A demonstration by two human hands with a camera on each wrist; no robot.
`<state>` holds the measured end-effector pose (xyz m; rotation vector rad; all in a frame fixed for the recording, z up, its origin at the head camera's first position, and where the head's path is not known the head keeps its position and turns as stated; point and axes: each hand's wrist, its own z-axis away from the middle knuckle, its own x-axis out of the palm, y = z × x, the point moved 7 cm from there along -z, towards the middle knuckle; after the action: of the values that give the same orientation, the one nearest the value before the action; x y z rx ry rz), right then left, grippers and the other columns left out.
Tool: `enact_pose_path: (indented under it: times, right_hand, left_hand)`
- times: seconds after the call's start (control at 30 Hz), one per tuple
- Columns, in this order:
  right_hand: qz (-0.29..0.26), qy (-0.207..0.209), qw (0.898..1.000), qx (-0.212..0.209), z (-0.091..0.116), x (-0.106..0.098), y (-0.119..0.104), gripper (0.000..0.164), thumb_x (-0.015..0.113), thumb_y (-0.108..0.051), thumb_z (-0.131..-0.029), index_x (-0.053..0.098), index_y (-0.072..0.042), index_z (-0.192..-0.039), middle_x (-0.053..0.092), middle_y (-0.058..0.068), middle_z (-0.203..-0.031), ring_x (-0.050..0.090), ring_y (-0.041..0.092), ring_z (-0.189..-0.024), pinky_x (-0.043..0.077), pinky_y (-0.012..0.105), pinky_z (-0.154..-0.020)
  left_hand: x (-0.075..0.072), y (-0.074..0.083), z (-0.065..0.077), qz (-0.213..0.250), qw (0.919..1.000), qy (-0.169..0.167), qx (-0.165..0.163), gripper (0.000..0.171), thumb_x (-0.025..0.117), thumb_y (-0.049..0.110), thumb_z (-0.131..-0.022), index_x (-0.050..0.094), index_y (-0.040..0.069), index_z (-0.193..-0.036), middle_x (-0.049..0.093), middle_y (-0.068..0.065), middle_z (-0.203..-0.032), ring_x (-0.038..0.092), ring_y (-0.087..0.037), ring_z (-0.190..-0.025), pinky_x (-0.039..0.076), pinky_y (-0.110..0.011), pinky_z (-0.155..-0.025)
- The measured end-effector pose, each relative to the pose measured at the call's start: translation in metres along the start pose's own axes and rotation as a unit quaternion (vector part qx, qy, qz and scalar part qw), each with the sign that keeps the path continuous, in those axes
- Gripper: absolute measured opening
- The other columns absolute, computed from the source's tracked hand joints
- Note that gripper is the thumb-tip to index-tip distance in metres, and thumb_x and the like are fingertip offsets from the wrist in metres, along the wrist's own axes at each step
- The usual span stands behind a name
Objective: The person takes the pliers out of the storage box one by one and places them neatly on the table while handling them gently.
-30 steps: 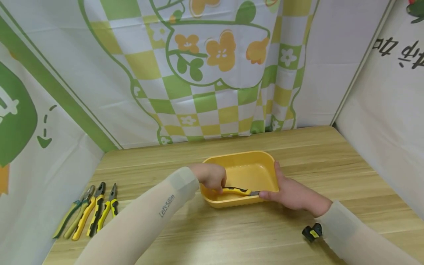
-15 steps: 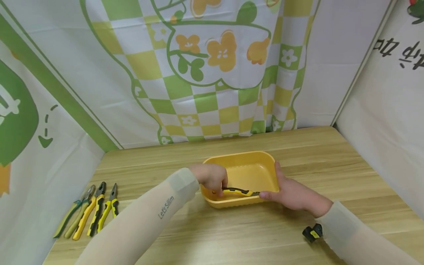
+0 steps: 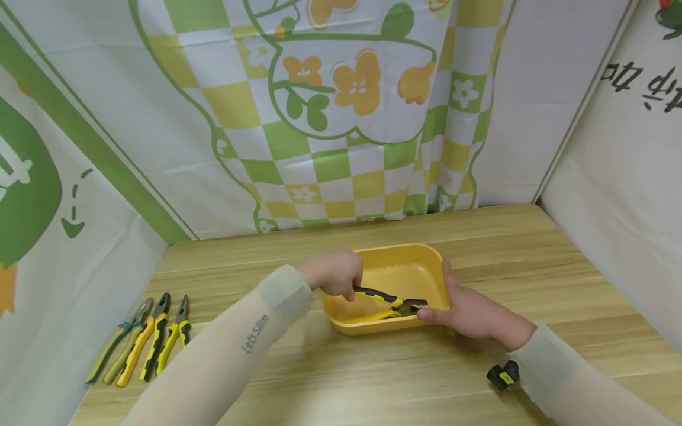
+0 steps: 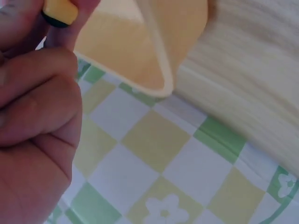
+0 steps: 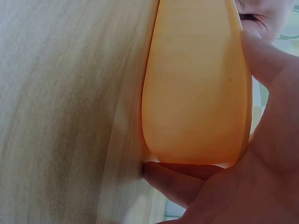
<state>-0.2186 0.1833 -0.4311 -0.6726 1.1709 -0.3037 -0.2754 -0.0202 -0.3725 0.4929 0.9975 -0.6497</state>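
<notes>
In the head view a yellow plastic basin (image 3: pixel 401 253) sits on the wooden table. My left hand (image 3: pixel 334 272) pinches one handle of yellow-and-black pliers (image 3: pixel 409 307) over its left side. The pliers' handles are spread, with the lower one low along the near wall and the head pointing right. The left wrist view shows a yellow-and-black handle end (image 4: pixel 60 10) between curled fingers (image 4: pixel 42 98). My right hand (image 3: pixel 474 309) grips the basin's right end, its thumb over the near rim close to the pliers' head. In the right wrist view, fingers (image 5: pixel 175 182) brace the basin's outer wall (image 5: pixel 198 88).
Several pliers lie side by side at the table's left: a green-handled pair (image 3: pixel 124 343), a yellow-black pair (image 3: pixel 147 337) and a needle-nose pair (image 3: pixel 176 331). A black wrist camera (image 3: pixel 502 375) hangs at my right wrist. A printed curtain (image 3: pixel 341 177) backs the table (image 3: pixel 341 390).
My left hand has risen and shifted slightly left, lifting one handle, so the pliers have spread from nearly closed. My right hand and the basin have stayed in place.
</notes>
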Motion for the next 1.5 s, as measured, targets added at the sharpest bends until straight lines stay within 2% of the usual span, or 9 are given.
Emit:
enact_pose_path:
  times: [0.3,0.47,0.6,0.77,0.9,1.0,1.27,1.37,1.5]
  right_hand:
    - [0.003,0.004,1.0,0.007,0.0,-0.001,0.001,0.123,0.064,-0.059,-0.091,-0.029,-0.003,-0.15,0.062,0.007,-0.086,0.057,0.018,-0.076,0.048,0.039,-0.074]
    - [0.005,0.005,1.0,0.006,0.001,-0.001,0.0,0.123,0.063,-0.06,-0.091,-0.027,-0.001,-0.15,0.066,0.02,-0.104,0.059,0.019,-0.082,0.049,0.042,-0.081]
    - [0.002,0.004,1.0,0.006,0.001,0.0,0.0,0.123,0.063,-0.06,-0.091,-0.026,0.0,-0.151,0.064,0.023,-0.113,0.06,0.018,-0.083,0.049,0.045,-0.085]
    - [-0.006,-0.004,1.0,0.014,0.001,0.001,0.001,0.123,0.063,-0.06,-0.091,-0.029,-0.003,-0.15,0.065,0.01,-0.088,0.06,0.017,-0.073,0.049,0.042,-0.078]
    - [0.002,0.004,1.0,0.005,0.001,-0.001,0.0,0.123,0.062,-0.061,-0.091,-0.027,0.0,-0.15,0.065,0.026,-0.109,0.062,0.021,-0.087,0.049,0.048,-0.088]
    - [0.009,0.012,1.0,-0.003,0.0,-0.001,0.0,0.124,0.062,-0.062,-0.091,-0.025,0.003,-0.15,0.054,0.036,-0.13,0.06,0.023,-0.099,0.045,0.053,-0.096]
    - [0.013,0.014,1.0,-0.008,0.0,-0.001,0.002,0.124,0.062,-0.063,-0.09,-0.025,0.003,-0.15,0.053,0.037,-0.13,0.061,0.022,-0.098,0.046,0.052,-0.095]
    - [0.012,0.012,1.0,-0.008,0.0,0.0,0.002,0.124,0.062,-0.063,-0.09,-0.026,0.002,-0.15,0.055,0.036,-0.128,0.061,0.022,-0.095,0.047,0.052,-0.093]
    - [0.01,0.012,1.0,-0.009,0.0,0.0,0.002,0.124,0.062,-0.061,-0.091,-0.026,0.002,-0.15,0.057,0.034,-0.126,0.061,0.021,-0.094,0.047,0.051,-0.093]
  left_hand:
    - [-0.015,-0.016,0.013,0.031,0.9968,0.05,0.054,0.009,0.073,0.014,-0.092,0.078,0.007,-0.094,0.067,0.003,-0.085,0.058,-0.014,-0.078,0.05,-0.033,-0.079]
    - [-0.015,-0.031,0.018,0.053,0.9931,0.094,0.044,0.009,0.073,0.015,-0.092,0.078,0.008,-0.093,0.065,0.003,-0.085,0.057,-0.016,-0.081,0.049,-0.035,-0.08]
    - [-0.016,-0.045,0.027,0.088,0.9845,0.149,0.029,0.01,0.073,0.016,-0.092,0.078,0.007,-0.094,0.067,0.003,-0.085,0.058,-0.014,-0.077,0.049,-0.033,-0.076]
    - [-0.015,-0.066,0.044,0.186,0.9627,0.196,-0.006,0.011,0.069,0.013,-0.094,0.078,0.007,-0.096,0.068,0.003,-0.08,0.052,-0.015,-0.068,0.045,-0.033,-0.068]
    - [-0.006,-0.079,0.055,0.257,0.9443,0.203,-0.035,0.015,0.068,0.012,-0.095,0.079,0.009,-0.104,0.071,0.004,-0.087,0.056,-0.014,-0.076,0.047,-0.035,-0.073]
    - [0.004,-0.084,0.062,0.292,0.9329,0.202,-0.061,0.013,0.069,0.015,-0.094,0.079,0.012,-0.102,0.071,0.005,-0.092,0.057,-0.016,-0.086,0.047,-0.037,-0.079]
    - [0.032,-0.101,0.075,0.402,0.8857,0.191,-0.131,0.011,0.069,0.017,-0.095,0.079,0.013,-0.093,0.071,0.0,-0.1,0.058,-0.023,-0.104,0.043,-0.049,-0.094]
    - [0.039,-0.106,0.082,0.439,0.869,0.188,-0.131,0.015,0.065,0.017,-0.097,0.078,0.009,-0.096,0.069,-0.004,-0.103,0.056,-0.019,-0.083,0.046,-0.042,-0.08]
    - [0.048,-0.114,0.096,0.47,0.8526,0.185,-0.136,0.019,0.061,0.017,-0.1,0.076,0.006,-0.104,0.069,-0.008,-0.103,0.03,-0.015,-0.054,0.033,-0.029,-0.056]
